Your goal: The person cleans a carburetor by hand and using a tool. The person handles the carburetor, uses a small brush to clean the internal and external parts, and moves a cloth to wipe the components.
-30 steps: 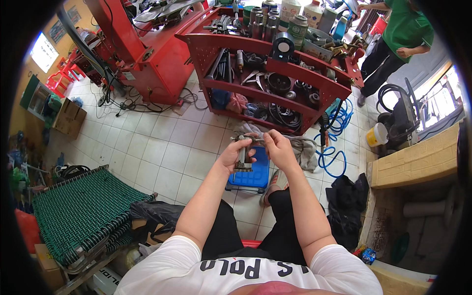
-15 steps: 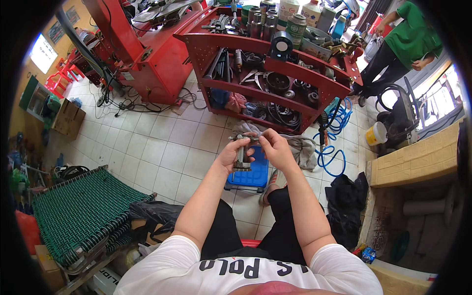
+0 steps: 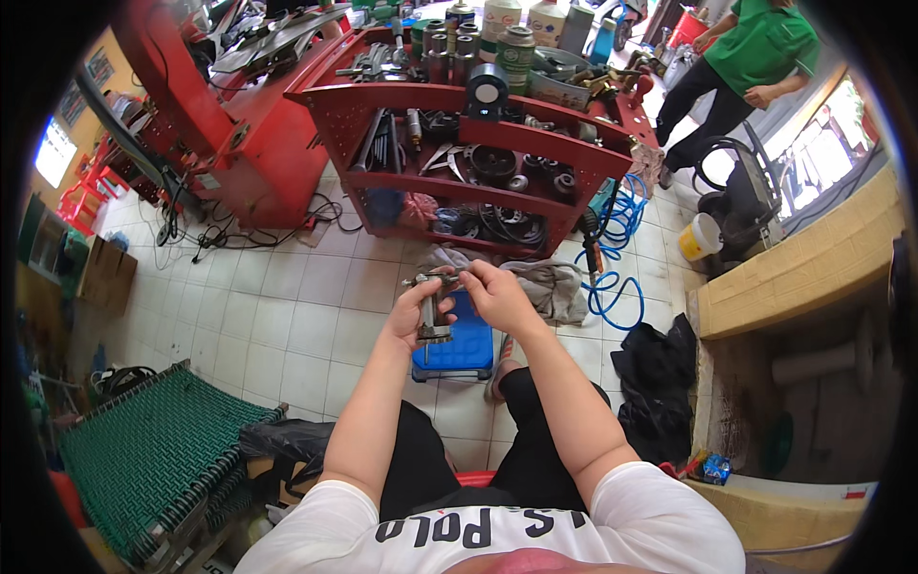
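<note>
My left hand [image 3: 415, 312] is closed around a grey metal part [image 3: 435, 316] with an upright stem, a crosspiece at the top and a wider flat lower end. It is held upright above a blue plastic box or stool [image 3: 457, 349]. The fingers of my right hand [image 3: 501, 298] are pinched at the right end of the crosspiece. Whether they grip the part itself or some small piece on it, I cannot make out.
Ahead stands a red tool cart [image 3: 449, 100] loaded with sockets, cans and tools. A grey cloth [image 3: 550, 287] and a blue hose [image 3: 612, 297] lie on the tiled floor. Left is a green woven folding bed [image 3: 153, 445]; right, black cloth [image 3: 658, 378]. A person in green [image 3: 765, 48] stands far right.
The whole view has shifted, so the cart, the box and my hands appear further left. My hands keep nearly the same hold on the metal part. The person in green has shifted their stance.
</note>
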Tool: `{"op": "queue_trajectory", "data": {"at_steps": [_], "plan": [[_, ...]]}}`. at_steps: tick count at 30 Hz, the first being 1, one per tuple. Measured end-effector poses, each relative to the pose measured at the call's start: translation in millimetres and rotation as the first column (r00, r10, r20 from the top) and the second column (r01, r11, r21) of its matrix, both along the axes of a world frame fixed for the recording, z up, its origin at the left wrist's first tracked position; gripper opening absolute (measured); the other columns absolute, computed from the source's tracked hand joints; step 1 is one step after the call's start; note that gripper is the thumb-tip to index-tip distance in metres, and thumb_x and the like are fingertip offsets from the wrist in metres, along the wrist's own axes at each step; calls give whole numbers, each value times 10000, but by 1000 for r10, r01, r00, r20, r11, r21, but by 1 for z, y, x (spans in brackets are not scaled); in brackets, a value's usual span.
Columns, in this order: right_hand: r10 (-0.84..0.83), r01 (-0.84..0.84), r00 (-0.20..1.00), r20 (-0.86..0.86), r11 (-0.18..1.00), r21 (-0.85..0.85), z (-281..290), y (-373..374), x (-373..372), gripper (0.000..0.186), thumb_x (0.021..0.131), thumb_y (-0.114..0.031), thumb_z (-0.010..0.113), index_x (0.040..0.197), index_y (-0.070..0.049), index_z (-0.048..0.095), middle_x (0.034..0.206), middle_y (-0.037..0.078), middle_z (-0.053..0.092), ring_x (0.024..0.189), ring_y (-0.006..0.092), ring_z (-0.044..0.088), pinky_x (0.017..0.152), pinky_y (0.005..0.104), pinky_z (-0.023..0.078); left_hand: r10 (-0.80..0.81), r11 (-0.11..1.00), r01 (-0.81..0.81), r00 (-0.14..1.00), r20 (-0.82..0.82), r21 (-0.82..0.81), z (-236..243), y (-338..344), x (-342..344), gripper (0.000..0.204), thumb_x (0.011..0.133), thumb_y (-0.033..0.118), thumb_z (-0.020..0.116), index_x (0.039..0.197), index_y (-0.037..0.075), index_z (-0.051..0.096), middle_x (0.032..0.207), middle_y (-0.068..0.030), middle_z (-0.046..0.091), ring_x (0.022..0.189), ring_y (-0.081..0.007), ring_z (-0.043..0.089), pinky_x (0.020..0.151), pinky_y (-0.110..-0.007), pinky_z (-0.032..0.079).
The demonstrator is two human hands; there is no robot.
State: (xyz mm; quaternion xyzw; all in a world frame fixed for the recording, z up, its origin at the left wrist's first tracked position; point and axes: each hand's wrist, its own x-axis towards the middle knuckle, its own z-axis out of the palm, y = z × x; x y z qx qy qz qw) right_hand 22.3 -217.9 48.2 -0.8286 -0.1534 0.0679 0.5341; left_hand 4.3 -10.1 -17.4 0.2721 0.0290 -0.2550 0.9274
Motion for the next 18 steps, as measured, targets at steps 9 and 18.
{"op": "queue_trajectory", "data": {"at_steps": [9, 18], "plan": [[-14, 7, 997, 71, 996, 88, -4, -2, 1, 352, 1074, -336, 626, 989, 0, 689, 744, 112, 680, 668, 230, 633, 644, 374, 494, -8, 1000, 8, 1000, -8, -19, -4, -2, 2, 413, 1030, 224, 641, 1417, 86, 596, 1216, -98, 693, 777, -138, 620, 706, -387, 685], [-17, 7, 997, 74, 992, 128, -11, -1, 4, 356, 1096, -357, 599, 994, -23, 669, 694, 47, 653, 585, 127, 608, 560, 324, 485, -9, 999, 9, 1000, 4, -32, -11, -1, 3, 410, 1037, 242, 620, 1410, 71, 611, 1241, -124, 705, 773, -158, 607, 703, -397, 687]]}}
